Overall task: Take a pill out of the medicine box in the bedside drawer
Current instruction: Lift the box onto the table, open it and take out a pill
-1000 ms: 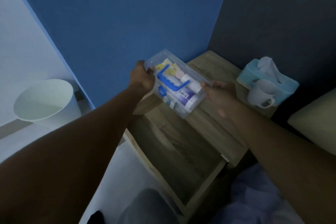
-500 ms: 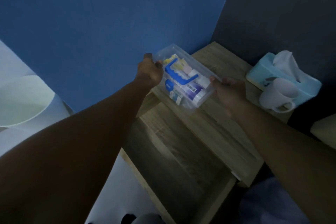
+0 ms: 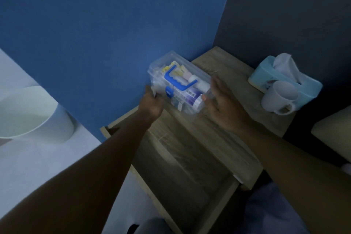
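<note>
A clear plastic medicine box [image 3: 190,70] with a blue handle and blue latch rests at the left end of the wooden bedside table top [image 3: 224,66], against the blue wall. Bottles and packets show through its lid, which is closed. My left hand [image 3: 152,101] grips the box's near left corner. My right hand [image 3: 221,104] lies flat against its right end, fingers spread, thumb touching the box. The drawer [image 3: 190,176] below stands pulled out.
A light blue tissue box [image 3: 266,78] and a white mug [image 3: 279,97] stand at the right of the table top. A white waste bin [image 3: 32,116] sits on the floor to the left. A pale pillow edge [image 3: 332,137] shows at far right.
The box has come down onto the table top near the wall. My left hand slid to its near corner and my right hand opened flat against its end.
</note>
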